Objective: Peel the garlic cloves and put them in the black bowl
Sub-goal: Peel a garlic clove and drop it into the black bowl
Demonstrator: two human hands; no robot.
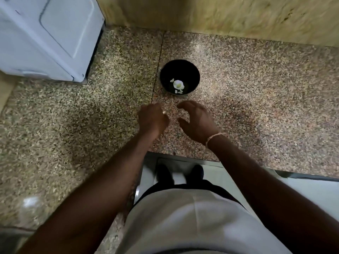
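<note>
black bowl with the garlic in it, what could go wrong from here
1. The round black bowl already holds a white garlic piece and loose flakes that look like skin; skins may mix with peeled cloves.
2. The left hand pinches something small and pale over the speckled stone counter; if dropped, it could be hard to spot on that pattern.
3. The right hand hovers open near the bowl and could nudge it.
</note>
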